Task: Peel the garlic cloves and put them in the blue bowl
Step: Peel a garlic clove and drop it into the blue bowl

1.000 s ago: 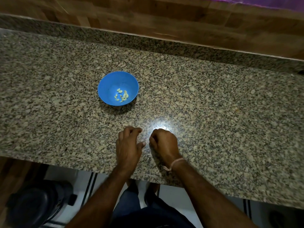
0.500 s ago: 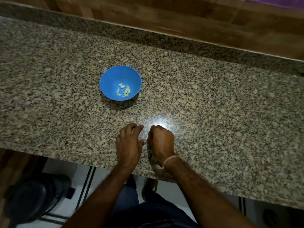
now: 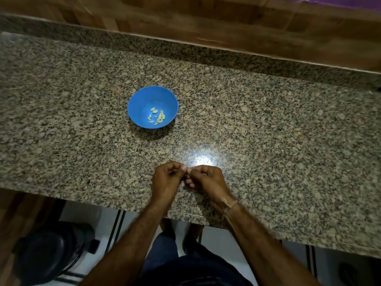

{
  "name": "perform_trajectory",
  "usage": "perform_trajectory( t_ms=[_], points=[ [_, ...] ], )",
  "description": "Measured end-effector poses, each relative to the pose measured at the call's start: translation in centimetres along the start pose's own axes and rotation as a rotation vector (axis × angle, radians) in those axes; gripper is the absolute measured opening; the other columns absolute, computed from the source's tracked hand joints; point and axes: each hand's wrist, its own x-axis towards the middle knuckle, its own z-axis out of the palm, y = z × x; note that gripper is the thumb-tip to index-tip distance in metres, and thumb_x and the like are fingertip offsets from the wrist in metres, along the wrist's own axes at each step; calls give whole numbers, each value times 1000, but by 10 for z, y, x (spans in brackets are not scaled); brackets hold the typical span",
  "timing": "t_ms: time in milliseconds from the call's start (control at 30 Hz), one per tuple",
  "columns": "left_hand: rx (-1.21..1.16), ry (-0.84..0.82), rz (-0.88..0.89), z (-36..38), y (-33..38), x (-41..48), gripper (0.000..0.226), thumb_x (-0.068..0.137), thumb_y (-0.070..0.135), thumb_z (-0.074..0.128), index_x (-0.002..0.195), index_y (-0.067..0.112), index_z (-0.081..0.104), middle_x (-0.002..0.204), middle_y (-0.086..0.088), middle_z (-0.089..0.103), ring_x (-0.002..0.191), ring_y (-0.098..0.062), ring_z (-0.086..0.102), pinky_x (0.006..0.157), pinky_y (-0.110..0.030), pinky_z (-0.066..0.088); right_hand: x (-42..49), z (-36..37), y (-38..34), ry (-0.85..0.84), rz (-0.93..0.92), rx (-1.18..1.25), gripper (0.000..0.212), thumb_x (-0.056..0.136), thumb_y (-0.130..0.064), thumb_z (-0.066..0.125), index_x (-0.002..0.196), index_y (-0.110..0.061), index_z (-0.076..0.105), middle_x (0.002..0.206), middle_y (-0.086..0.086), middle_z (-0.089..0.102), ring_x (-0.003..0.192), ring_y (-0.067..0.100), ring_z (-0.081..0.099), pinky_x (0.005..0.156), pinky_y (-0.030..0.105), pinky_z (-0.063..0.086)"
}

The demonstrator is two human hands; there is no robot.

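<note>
Closely, left hand [image 3: 166, 180], right hand [image 3: 206, 179] fingers [image 3: 183, 167] pinch mostly-hidden clove [image 3: 187, 171].

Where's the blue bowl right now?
In the head view, the blue bowl sits on the granite counter, left of centre. It lies beyond the left hand and right hand, apart from both, with peeled cloves inside.

bowl [image 3: 142, 104]: blue | garlic cloves [image 3: 157, 117]: pale yellow-green | bench [image 3: 268, 124]: speckled beige, grey and black granite | wall [image 3: 206, 19]: brown wood pattern | wristband [image 3: 232, 205]: pale pink
</note>
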Motion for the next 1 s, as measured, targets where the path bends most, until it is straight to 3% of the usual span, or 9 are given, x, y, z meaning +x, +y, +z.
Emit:
perform_trajectory(
  t_ms=[100,233,400,467,600,667,833,900,1000],
  points=[
    [-69,-24,-26,2,6,-3,13,97,15,70,88,12,79,80,-6,79,79,-24,77,82,-53,63,-1,-2,1,67,-245,-211,16,97,-18,74,87,-6,76,81,16,76,77,36,75,79,59,63],
    [-89,-28,-108,3,14,-4,17,98,16,70,84,12,79,77,-6,78,77,-22,76,85,-52,63,3,-8,2,122,-611,-662,17,96,-27,72,81,-17,73,74,-3,72,70,17,69,64,41,57],
    [477,144,235,-3,22,-14,15,93,30,72,79,28,66,81,7,63,74,-10,57,60,-27,39,-2,4,-17,-24,136,38,13,94,-3,70,82,0,73,68,10,70,60,20,64,58,27,55],
    [577,172,284,-5,22,-13,16,92,32,70,80,31,61,83,6,57,76,-10,50,59,-28,29,0,4,-17,-42,235,117,12,95,-4,69,85,-1,75,73,10,70,62,17,63,60,25,53],
    [389,66,127,-1,11,-3,23,98,30,65,75,29,64,75,8,68,75,-14,64,62,-33,47,5,-4,2,123,-448,-583,19,93,-19,73,75,-13,70,70,0,70,66,19,67,62,30,51],
    [181,25,42,3,11,-7,25,101,22,63,77,25,69,75,5,72,74,-13,68,68,-34,56,6,-7,4,118,-534,-676,19,93,-18,74,76,-13,70,69,-1,70,66,18,67,61,31,51],
    [427,45,365,1,10,-14,18,103,19,55,87,24,54,80,9,61,75,-13,58,61,-32,44,0,0,-15,-68,172,89,17,95,-8,72,80,-2,73,69,10,66,56,16,58,51,24,50],
    [395,-19,257,3,11,-11,18,104,19,52,87,21,55,80,6,62,74,-17,59,61,-32,44,1,-1,-8,-28,8,-48,17,96,-11,72,81,-4,72,69,6,68,59,17,61,54,25,52],
    [107,-139,-52,5,16,-5,21,106,14,49,90,7,59,76,-4,58,71,-21,52,60,-30,40,8,-9,7,92,-562,-653,14,95,-14,72,81,-12,69,72,0,69,68,16,65,61,32,52]
  ],
)
